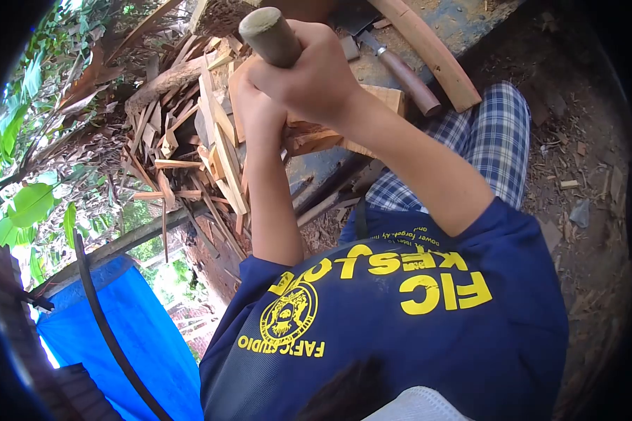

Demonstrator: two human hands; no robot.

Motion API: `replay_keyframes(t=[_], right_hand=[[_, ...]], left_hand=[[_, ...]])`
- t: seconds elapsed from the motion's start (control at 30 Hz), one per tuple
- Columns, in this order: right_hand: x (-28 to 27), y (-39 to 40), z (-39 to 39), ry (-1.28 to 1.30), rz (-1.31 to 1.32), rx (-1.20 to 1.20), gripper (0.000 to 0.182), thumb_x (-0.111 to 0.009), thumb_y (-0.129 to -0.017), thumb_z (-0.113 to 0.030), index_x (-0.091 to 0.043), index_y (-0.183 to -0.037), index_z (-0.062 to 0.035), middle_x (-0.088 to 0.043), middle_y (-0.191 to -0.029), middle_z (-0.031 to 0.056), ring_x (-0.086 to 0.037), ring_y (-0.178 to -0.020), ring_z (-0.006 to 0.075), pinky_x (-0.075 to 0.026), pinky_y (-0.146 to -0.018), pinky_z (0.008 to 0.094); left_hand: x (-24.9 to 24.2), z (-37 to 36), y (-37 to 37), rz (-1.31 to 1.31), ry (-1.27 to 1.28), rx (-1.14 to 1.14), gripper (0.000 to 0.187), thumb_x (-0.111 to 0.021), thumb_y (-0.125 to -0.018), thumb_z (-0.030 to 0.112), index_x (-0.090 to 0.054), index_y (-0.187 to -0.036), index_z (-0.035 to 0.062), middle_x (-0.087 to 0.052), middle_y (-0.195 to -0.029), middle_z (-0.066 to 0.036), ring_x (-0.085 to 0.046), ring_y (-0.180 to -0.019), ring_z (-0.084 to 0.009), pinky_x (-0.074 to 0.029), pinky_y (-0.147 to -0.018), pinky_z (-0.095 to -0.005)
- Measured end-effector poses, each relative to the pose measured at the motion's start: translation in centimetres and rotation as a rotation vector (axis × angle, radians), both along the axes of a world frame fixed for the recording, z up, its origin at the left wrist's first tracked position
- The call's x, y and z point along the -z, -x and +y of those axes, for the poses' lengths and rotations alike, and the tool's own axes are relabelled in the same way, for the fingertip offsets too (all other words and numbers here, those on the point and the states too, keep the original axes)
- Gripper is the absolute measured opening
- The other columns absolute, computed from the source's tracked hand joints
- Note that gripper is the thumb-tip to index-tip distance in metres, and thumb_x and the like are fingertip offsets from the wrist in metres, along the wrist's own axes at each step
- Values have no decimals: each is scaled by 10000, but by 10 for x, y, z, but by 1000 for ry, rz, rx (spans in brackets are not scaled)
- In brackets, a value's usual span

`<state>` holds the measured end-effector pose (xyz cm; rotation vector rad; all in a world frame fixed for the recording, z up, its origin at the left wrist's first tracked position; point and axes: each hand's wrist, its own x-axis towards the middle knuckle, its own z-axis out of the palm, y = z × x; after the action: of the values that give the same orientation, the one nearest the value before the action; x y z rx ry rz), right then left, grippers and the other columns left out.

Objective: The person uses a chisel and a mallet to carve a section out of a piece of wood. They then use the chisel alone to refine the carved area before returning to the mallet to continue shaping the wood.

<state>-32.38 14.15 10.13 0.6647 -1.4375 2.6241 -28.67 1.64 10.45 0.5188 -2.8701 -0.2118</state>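
My right hand [319, 76] is closed around a thick, round wooden handle [265, 34], whose blunt end points up toward me. Just below and against it, my left hand [258, 107] is closed too, apparently on the same handle; its fingers are mostly hidden. What the handle belongs to is out of sight under my hands. Beneath them lies a block of pale, cut wood [383, 102], partly covered by my right forearm. To the right rests a tool with a brown wooden handle [409, 78] and a metal ferrule.
A curved length of timber [432, 52] lies at the upper right. Split sticks and offcuts [221, 140] are heaped left of my hands. My legs in checked cloth [495, 133] are folded on the right. A blue sheet [123, 330] hangs at lower left.
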Motion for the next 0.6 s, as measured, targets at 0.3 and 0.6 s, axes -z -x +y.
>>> replay_keyframes(t=[0.3, 0.6], right_hand=[[-50, 2, 17, -31, 207, -137, 144, -708, -776, -149, -632, -774, -27, -663, -693, 101, -639, -630, 152, -503, -592, 314], [13, -9, -9, -44, -8, -114, 165, -708, -751, -166, -676, -835, -27, -681, -735, 103, -668, -695, 189, -523, -666, 337]], left_hand=[[9, -15, 2, 105, -205, -41, 274, -663, -858, 235, -652, -991, -5, -702, -889, -129, -661, -867, -213, -498, -769, -354], [14, -20, -2, 139, -269, -5, 220, -636, -895, 206, -635, -943, -9, -689, -852, -117, -638, -812, -189, -493, -753, -338]])
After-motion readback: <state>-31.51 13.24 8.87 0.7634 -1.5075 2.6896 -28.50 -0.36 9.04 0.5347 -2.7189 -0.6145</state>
